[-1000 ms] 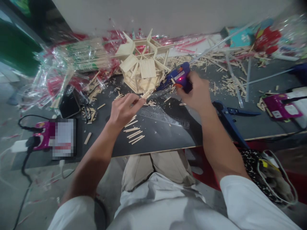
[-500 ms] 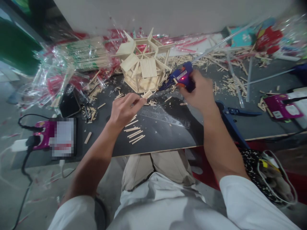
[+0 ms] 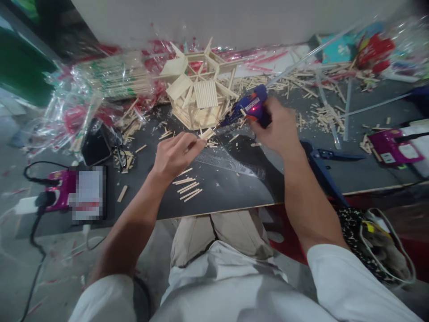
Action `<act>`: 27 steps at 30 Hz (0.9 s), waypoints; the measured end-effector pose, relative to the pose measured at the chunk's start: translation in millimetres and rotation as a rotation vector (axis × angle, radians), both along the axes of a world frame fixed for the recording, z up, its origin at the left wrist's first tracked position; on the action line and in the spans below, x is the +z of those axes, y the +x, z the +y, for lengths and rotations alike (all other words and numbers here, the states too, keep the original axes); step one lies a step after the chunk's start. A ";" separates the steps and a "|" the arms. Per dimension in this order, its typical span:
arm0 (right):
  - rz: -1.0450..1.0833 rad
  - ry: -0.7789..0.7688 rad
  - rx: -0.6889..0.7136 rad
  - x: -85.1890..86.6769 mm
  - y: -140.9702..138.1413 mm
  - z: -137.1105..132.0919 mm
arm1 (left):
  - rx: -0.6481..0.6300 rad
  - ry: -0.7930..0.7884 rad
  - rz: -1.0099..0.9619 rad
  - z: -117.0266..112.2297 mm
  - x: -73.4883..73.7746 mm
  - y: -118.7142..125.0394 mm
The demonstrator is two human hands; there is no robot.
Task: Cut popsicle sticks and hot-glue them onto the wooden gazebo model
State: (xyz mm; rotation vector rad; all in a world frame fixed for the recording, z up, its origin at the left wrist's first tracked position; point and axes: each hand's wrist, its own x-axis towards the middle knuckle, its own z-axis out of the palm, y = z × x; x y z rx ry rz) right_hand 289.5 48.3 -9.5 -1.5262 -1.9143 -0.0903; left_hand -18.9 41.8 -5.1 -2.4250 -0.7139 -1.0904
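My right hand [image 3: 276, 127] is wrapped round a blue hot glue gun [image 3: 251, 105] with a small red light and a clear glue stick in its back. The gun's nozzle points left, close to a small piece of wooden sticks [image 3: 207, 133] pinched in the fingers of my left hand [image 3: 179, 154]. Whether nozzle and wood touch is too small to tell. Just behind stands a many-sided wooden stick model [image 3: 201, 91] with slatted panels. Below my hands lie a clear ruler [image 3: 231, 164] and several short cut sticks [image 3: 189, 188].
Blue cutters [image 3: 321, 165] lie right of my right forearm. Wood offcuts [image 3: 301, 85] litter the back of the dark table [image 3: 234, 197]. Bagged sticks [image 3: 110, 74], a black phone-like object [image 3: 96, 142] and a purple power strip [image 3: 60, 192] are at left; another purple strip [image 3: 393, 147] is at right.
My left hand has shifted very slightly right with the stick piece, and the glue gun a little left. The wooden model keeps its place on the table.
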 end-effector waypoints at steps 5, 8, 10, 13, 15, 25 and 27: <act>-0.012 -0.026 0.001 2.5 -0.9 -2.5 | -0.025 -0.049 -0.029 -1.7 -0.5 0.7; -0.006 -0.045 0.001 1.7 0.2 -2.7 | -0.014 -0.005 -0.005 -3.3 1.3 1.5; -0.005 -0.031 0.005 0.5 1.0 -2.4 | -0.007 -0.002 0.007 -4.2 2.0 2.1; -0.003 -0.013 0.014 -1.4 2.2 -1.9 | -0.008 -0.047 -0.011 -4.8 1.8 2.5; 0.010 -0.019 0.021 -2.5 2.9 -1.4 | -0.012 -0.066 -0.013 -4.5 1.4 2.0; 0.019 0.048 0.011 0.3 1.3 -1.4 | -0.013 -0.039 0.055 -7.2 3.5 2.8; 0.055 0.044 -0.003 0.9 1.4 -1.9 | -0.031 -0.041 0.027 -9.9 2.9 4.8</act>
